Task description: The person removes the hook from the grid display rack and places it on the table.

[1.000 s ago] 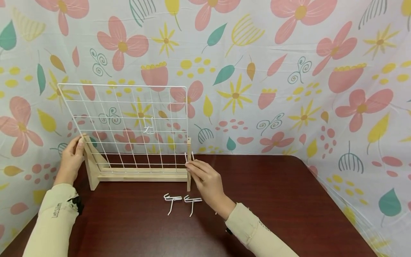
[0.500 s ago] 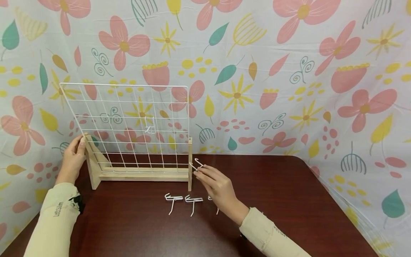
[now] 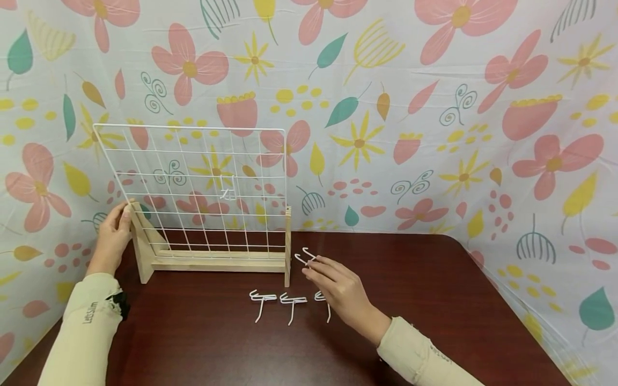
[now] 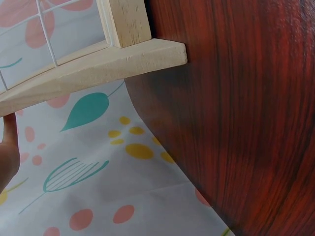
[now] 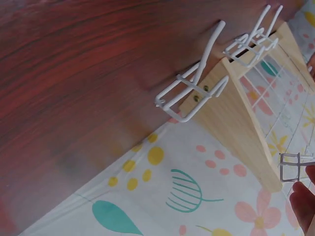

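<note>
A white wire grid panel [image 3: 203, 213] stands in a light wooden stand [image 3: 219, 265]. With thumb and fingers, my left hand [image 3: 112, 241] grips the stand's left upright; in the left wrist view part of this hand [image 4: 9, 152] touches the wood's edge. To the right of the stand, my right hand [image 3: 345, 289] pinches a white wire hook [image 3: 305, 257], held apart from the grid. The right wrist view shows this hook [image 5: 290, 167] at the fingertips. Another white hook [image 3: 228, 188] hangs on the grid, right of its middle.
On the dark red-brown table [image 3: 203, 338], three more white hooks lie in a row before the stand: a left one [image 3: 262, 304], a middle one [image 3: 292, 306] and a right one [image 3: 321, 296], partly behind my right hand. A flowered cloth [image 3: 386, 161] hangs behind.
My right hand has drawn back to the right and slightly down with its hook, away from the stand's right upright, uncovering the rightmost hook on the table. My left hand keeps its grip.
</note>
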Motion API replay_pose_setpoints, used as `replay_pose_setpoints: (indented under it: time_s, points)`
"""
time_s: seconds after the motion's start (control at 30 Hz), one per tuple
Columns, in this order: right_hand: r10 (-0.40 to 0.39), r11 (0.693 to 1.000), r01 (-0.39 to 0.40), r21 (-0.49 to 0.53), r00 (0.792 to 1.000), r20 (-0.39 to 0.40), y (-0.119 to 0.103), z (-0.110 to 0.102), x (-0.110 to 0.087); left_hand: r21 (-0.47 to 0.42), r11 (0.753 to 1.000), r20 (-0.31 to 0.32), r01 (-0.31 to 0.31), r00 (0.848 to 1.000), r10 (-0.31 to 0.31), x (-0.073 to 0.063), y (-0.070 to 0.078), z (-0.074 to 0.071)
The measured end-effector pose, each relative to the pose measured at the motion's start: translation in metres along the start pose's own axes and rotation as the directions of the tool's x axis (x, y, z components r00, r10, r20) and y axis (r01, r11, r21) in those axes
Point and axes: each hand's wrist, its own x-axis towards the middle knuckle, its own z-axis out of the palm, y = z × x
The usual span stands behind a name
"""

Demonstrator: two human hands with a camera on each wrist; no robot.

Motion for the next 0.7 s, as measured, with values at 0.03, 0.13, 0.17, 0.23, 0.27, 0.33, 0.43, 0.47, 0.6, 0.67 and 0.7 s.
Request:
replay_pose_setpoints:
  time_s: [0.03,0.13,0.17,0.23,0.27,0.33,0.43,0.47,0.6,0.67,0.7]
  points:
    - [-0.006,1.0,0.006,0.001,1.0,0.006,0.0,-0.001,-0.001,0.009,1.0,0.001,0.002,1.0,-0.002,0.0,0.0,0.0]
    - [-0.03,1.0,0.03,-0.003,0.999,0.015,0.0,-0.003,-0.003,0.012,1.0,0.003,0.003,1.0,-0.003,0.0,0.002,0.0]
    - [-0.037,0.999,0.037,-0.005,0.999,0.017,0.0,-0.004,-0.003,0.011,1.0,0.003,0.002,1.0,-0.002,0.0,0.002,0.0]
    - [-0.05,0.999,0.05,-0.011,0.999,0.017,-0.001,-0.005,-0.005,0.009,1.0,0.004,-0.001,1.0,0.001,0.0,0.002,0.0]
    - [-0.058,0.998,0.058,-0.013,0.998,0.017,-0.001,-0.006,-0.006,0.007,1.0,0.006,-0.002,1.0,0.002,0.0,0.003,0.0]
    - [-0.07,0.997,0.07,-0.015,0.997,0.02,-0.002,-0.007,-0.008,0.007,1.0,0.006,-0.003,1.0,0.003,-0.001,0.003,0.0]
    - [-0.084,0.996,0.084,-0.017,0.996,0.032,-0.003,-0.009,-0.011,0.012,1.0,-0.001,-0.01,1.0,0.01,-0.001,0.002,0.0]
    - [-0.085,0.996,0.085,-0.018,0.996,0.039,-0.004,-0.01,-0.013,0.014,1.0,0.0,-0.012,1.0,0.012,-0.001,0.002,0.0]
    - [-0.067,0.997,0.069,-0.022,0.994,0.08,-0.005,-0.013,-0.02,0.025,1.0,0.004,0.0,1.0,0.0,-0.001,0.002,0.0]
    - [-0.062,0.998,0.064,-0.02,0.994,0.094,-0.006,-0.014,-0.023,0.034,0.999,0.017,0.014,1.0,-0.015,-0.001,0.002,-0.001]
    - [-0.062,0.998,0.064,-0.02,0.993,0.1,-0.007,-0.015,-0.025,0.041,0.999,0.02,0.02,1.0,-0.021,-0.001,0.002,-0.001]
